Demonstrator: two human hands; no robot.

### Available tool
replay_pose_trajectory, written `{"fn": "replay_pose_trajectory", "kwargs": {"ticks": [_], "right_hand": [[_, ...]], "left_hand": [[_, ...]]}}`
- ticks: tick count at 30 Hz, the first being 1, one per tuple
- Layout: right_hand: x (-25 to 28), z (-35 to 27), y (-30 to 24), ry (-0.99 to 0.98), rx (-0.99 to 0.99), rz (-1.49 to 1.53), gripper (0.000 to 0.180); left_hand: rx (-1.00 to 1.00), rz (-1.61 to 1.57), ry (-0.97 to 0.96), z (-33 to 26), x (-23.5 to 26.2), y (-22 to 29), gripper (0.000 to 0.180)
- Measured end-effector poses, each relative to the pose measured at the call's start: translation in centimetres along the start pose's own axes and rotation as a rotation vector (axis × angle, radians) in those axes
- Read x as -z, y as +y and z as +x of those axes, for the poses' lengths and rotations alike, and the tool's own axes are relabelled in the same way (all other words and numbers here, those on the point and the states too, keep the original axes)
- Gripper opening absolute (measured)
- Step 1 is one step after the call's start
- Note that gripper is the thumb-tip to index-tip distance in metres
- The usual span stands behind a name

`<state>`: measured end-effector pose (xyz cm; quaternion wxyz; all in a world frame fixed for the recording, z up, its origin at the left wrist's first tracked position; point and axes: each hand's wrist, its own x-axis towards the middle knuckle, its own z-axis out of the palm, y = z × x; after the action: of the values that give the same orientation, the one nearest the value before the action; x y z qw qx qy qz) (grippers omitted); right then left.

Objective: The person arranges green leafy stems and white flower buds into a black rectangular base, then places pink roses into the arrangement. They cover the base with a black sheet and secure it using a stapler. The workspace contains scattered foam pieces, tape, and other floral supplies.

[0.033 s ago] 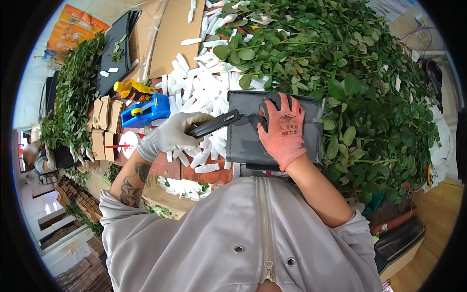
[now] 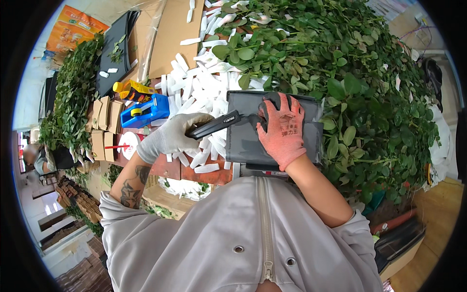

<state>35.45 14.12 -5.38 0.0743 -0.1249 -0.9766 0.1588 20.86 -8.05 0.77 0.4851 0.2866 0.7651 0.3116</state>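
Note:
In a pale grey glove, my left hand [image 2: 177, 134] is closed around a black stapler [image 2: 216, 125]. Its front end reaches over the left part of a flat dark grey wrapped bundle [image 2: 250, 148] before me. My right hand [image 2: 284, 129], in a coral glove with dark fingertips, lies palm down on that bundle, fingers somewhat spread. What lies beneath its palm is hidden. White foam net sleeves [image 2: 209, 95] are heaped beyond and left of the bundle.
Leafy cut stems [image 2: 331, 63] cover the far and right side. Left of the sleeves are a blue tape dispenser [image 2: 144, 112], a yellow-capped bottle [image 2: 134, 91] and folded cardboard pieces [image 2: 100, 114]. Another person [image 2: 41, 160] is at the far left. A box [image 2: 170, 199] stands below the table edge.

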Motion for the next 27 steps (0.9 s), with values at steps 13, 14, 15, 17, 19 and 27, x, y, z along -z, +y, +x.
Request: {"fn": "replay_pose_trajectory", "kwargs": {"ticks": [13,14,15,17,19,27], "right_hand": [[0.3,0.1,-0.2,-0.025,-0.022,0.005,0.054],[0.3,0.1,-0.2,-0.026,-0.023,0.002,0.055],[0.3,0.1,-0.2,-0.023,-0.022,0.002,0.055],[0.1,0.1,-0.1,-0.017,-0.015,-0.005,0.054],[-0.2,0.0,0.0,-0.006,-0.007,-0.012,0.054],[0.3,0.3,-0.2,-0.041,-0.015,0.011,0.053]], "left_hand": [[-0.004,0.139,0.101,-3.6,-1.4,-0.4,0.077],[0.009,0.109,0.064,-3.4,-1.2,-0.2,0.075],[0.023,0.115,0.064,-3.2,-1.1,-0.2,0.075],[0.050,0.128,0.062,-2.9,-0.9,-0.3,0.075],[0.119,-0.038,0.003,-2.5,-0.4,-0.2,0.076],[0.142,-0.475,-0.274,-0.4,2.4,-3.6,0.085]]}}
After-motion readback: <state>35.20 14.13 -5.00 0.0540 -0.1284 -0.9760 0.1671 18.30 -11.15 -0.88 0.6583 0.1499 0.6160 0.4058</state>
